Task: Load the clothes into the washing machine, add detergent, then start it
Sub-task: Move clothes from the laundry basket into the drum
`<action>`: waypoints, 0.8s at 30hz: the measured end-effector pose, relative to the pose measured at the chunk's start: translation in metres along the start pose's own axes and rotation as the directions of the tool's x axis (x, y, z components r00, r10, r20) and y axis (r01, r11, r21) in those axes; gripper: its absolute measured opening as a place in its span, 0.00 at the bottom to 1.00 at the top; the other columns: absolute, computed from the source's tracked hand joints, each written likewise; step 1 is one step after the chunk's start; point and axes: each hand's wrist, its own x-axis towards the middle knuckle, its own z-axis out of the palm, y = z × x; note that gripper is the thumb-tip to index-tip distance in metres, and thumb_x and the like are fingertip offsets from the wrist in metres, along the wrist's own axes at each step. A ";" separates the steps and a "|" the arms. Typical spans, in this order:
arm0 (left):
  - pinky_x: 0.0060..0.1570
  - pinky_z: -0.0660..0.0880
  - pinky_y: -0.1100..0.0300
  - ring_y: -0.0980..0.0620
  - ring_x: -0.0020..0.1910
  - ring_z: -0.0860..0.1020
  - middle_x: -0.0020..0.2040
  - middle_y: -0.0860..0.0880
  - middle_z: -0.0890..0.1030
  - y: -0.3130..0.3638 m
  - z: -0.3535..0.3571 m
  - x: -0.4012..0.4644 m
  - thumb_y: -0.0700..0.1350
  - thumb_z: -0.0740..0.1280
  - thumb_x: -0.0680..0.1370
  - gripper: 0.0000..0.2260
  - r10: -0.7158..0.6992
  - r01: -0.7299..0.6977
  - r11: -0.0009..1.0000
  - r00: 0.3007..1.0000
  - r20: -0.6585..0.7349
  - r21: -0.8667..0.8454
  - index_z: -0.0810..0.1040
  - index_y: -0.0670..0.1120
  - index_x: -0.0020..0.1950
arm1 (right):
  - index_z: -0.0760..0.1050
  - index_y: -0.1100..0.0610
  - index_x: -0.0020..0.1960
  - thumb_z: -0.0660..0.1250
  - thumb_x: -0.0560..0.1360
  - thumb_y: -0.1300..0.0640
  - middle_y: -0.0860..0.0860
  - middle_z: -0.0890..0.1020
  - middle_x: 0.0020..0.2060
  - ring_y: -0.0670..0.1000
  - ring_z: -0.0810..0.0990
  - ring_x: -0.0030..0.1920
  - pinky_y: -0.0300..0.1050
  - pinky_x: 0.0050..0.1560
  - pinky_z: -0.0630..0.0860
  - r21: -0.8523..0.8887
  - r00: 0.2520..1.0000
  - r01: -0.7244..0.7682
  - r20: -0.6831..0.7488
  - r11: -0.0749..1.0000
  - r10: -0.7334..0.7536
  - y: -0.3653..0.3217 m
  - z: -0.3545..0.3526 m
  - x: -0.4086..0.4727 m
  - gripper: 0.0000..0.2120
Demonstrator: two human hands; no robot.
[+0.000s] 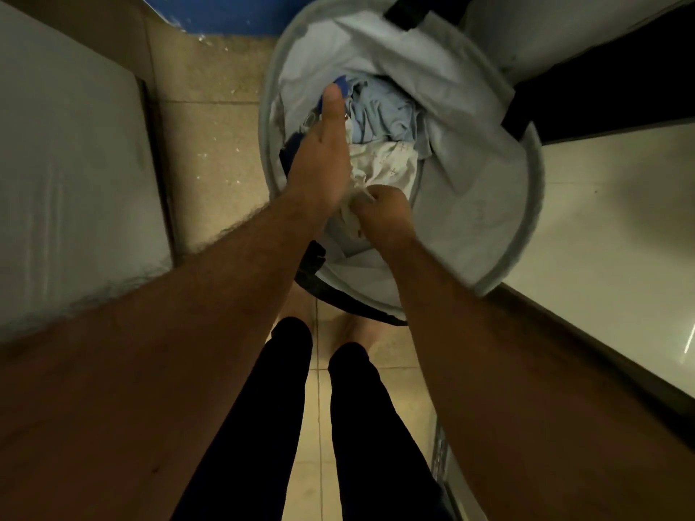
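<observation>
A round grey fabric laundry basket (526, 204) stands on the floor ahead of my feet. Inside lie a light blue garment (383, 114) and a white patterned cloth (387, 163). My right hand (383, 216) is inside the basket's near side, fingers closed on a bunch of the white cloth. My left hand (323, 156) reaches over the basket's left part with its fingers straight and together, pointing away from me, touching the clothes beside the white cloth. It holds nothing that I can see.
A white appliance top (616, 238) lies to the right of the basket. A grey-white flat surface (67, 163) fills the left side. Beige floor tiles (214, 144) run between them, with a blue wall strip (233, 9) at the far end. My legs in black trousers (338, 426) stand below.
</observation>
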 end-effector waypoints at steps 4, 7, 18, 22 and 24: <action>0.56 0.70 0.60 0.62 0.46 0.75 0.46 0.57 0.78 0.017 -0.002 -0.030 0.65 0.47 0.80 0.30 0.018 -0.014 0.999 0.996 -0.086 0.038 0.74 0.46 0.67 | 0.68 0.58 0.30 0.63 0.67 0.57 0.51 0.70 0.28 0.51 0.69 0.32 0.43 0.33 0.68 0.468 0.999 -0.037 0.002 0.883 0.041 -0.040 -0.052 -0.063 0.09; 0.61 0.73 0.49 0.47 0.57 0.77 0.61 0.46 0.78 0.035 -0.002 -0.067 0.68 0.50 0.78 0.32 -0.222 0.220 0.974 0.975 -0.015 -0.057 0.71 0.47 0.70 | 0.68 0.54 0.30 0.61 0.66 0.57 0.52 0.70 0.29 0.52 0.69 0.30 0.46 0.32 0.67 0.664 0.998 -0.069 0.042 0.744 0.055 -0.080 -0.099 -0.118 0.06; 0.35 0.77 0.56 0.45 0.44 0.78 0.49 0.41 0.79 0.135 -0.011 -0.246 0.41 0.60 0.80 0.10 -0.388 0.430 0.783 0.902 0.188 -0.448 0.75 0.41 0.59 | 0.81 0.54 0.39 0.66 0.72 0.56 0.53 0.85 0.36 0.54 0.84 0.39 0.46 0.37 0.79 0.783 1.000 -0.013 0.006 0.621 0.013 -0.171 -0.231 -0.280 0.06; 0.40 0.80 0.54 0.46 0.44 0.80 0.48 0.44 0.81 0.190 -0.022 -0.324 0.44 0.61 0.80 0.13 -0.211 0.252 0.920 0.964 0.165 -0.299 0.77 0.42 0.62 | 0.79 0.52 0.52 0.72 0.74 0.50 0.46 0.85 0.43 0.47 0.84 0.45 0.37 0.39 0.80 0.525 0.986 0.125 -0.163 0.842 -0.045 -0.194 -0.267 -0.326 0.09; 0.47 0.80 0.55 0.47 0.49 0.81 0.51 0.46 0.82 0.212 -0.031 -0.360 0.42 0.60 0.81 0.12 -0.065 0.113 0.962 0.979 0.195 -0.247 0.75 0.44 0.64 | 0.76 0.56 0.63 0.69 0.76 0.44 0.53 0.84 0.54 0.52 0.84 0.54 0.46 0.51 0.82 0.601 0.998 0.049 -0.007 0.797 -0.056 -0.212 -0.278 -0.349 0.22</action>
